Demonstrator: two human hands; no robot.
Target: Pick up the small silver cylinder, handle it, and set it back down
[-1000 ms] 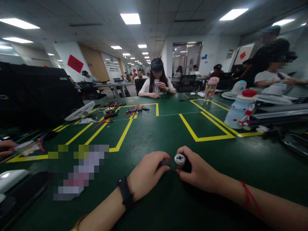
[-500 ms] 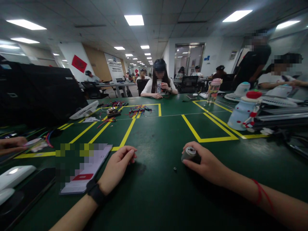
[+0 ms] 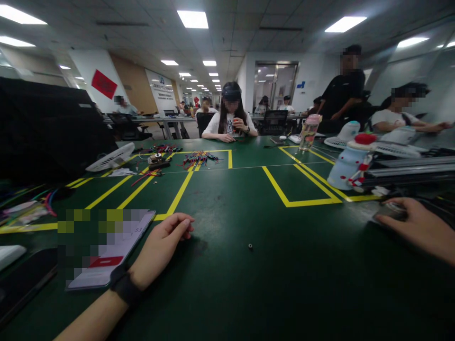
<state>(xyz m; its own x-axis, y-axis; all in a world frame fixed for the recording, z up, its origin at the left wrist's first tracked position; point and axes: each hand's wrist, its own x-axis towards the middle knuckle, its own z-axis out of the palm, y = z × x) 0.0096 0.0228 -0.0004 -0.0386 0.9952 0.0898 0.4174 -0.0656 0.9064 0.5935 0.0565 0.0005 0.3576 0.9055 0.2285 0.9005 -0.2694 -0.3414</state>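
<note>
My right hand (image 3: 419, 222), slightly blurred at the right side of the table, is wrapped round a grey metal cylinder that looks like a small motor (image 3: 395, 208). Part of that motor is hidden by my fingers. My left hand (image 3: 167, 237) rests on the green tabletop with its fingers curled in and the thumb against them; nothing shows in it. Beside the left wrist lies a phone (image 3: 117, 253) with a lit screen. Between my hands, a tiny ring-shaped metal piece (image 3: 250, 246) sits on the table.
A blue bottle with a red cap (image 3: 344, 168) and a pink-lidded bottle (image 3: 310, 132) stand at the right, near metal profiles (image 3: 419, 170). Coloured wires (image 3: 199, 159) lie at the far left, with a white fan (image 3: 111, 157) nearby. Another person (image 3: 231, 118) sits opposite.
My right hand has carried the motor to the right, away from the tiny metal piece. My left hand stays resting on the table. The view has shifted slightly.
</note>
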